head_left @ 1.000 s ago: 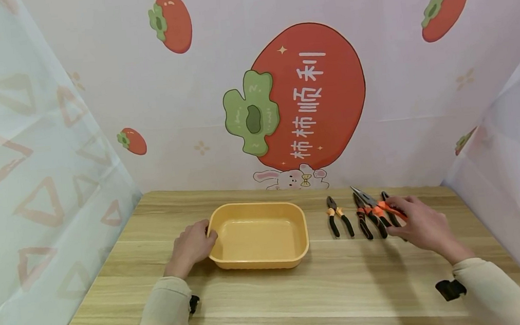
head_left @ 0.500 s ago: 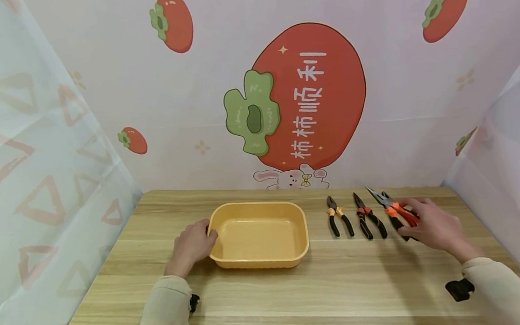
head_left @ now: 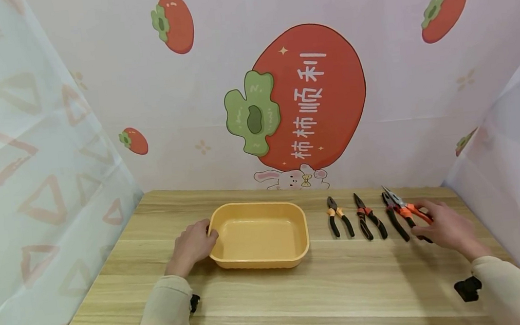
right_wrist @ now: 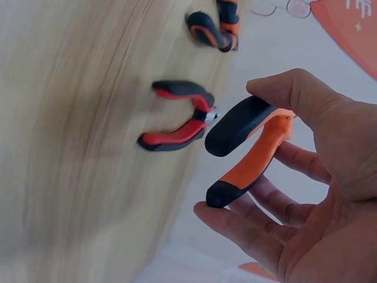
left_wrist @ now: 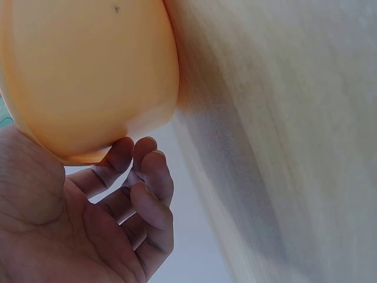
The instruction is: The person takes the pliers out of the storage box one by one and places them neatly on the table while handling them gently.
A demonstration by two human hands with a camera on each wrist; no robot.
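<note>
A yellow plastic bin (head_left: 259, 261) stands on the table in the head view. My left hand (head_left: 193, 246) grips its left rim, thumb over the edge and fingers against the outer wall (left_wrist: 88, 71). On the right, my right hand (head_left: 449, 228) holds long-nose pliers (head_left: 402, 208) by the orange and black handles (right_wrist: 259, 153), the jaws pointing away and to the left. Just left of them, partly overlapped in the head view, lie red-and-black pliers (head_left: 394, 220). The held pliers appear raised off the wood in the right wrist view.
Farther left on the table lie long-nose pliers with black and red handles (head_left: 369, 217) and pliers with black and yellow handles (head_left: 339, 217). A patterned cloth wall (head_left: 403, 155) rises behind the table (head_left: 300, 303), with cloth on both sides.
My right hand has moved to the right with the long-nose pliers, past the pliers lying beneath, which now show more fully. My left hand and the bin have stayed in place.
</note>
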